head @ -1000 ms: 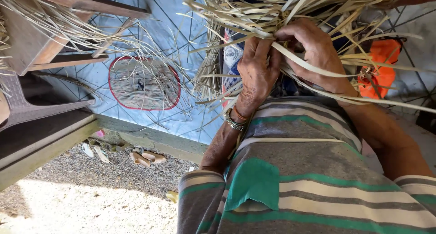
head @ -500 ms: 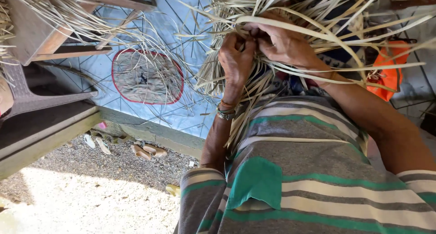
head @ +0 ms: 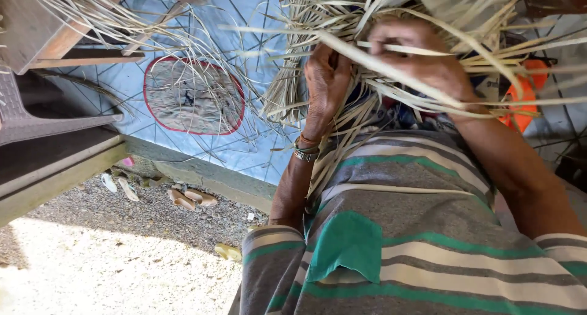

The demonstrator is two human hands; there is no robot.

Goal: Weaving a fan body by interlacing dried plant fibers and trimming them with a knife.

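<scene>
Head view: both hands (head: 373, 64) grip straw strips (head: 391, 21).

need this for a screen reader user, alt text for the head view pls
Seen from above, a person's left hand and right hand grip a tangle of pale dried straw strips over a striped shirt; a blue mat lies beyond.

Round mat (head: 193, 95) lies left of straw bundle (head: 391, 40).

Two hands are showing, the left hand (head: 327, 76) and right hand (head: 422, 61); one wristband (head: 306, 150), one round woven mat (head: 192, 95) and uncounted pale straw strips (head: 391, 70) (too tangled) are lying about.
</scene>
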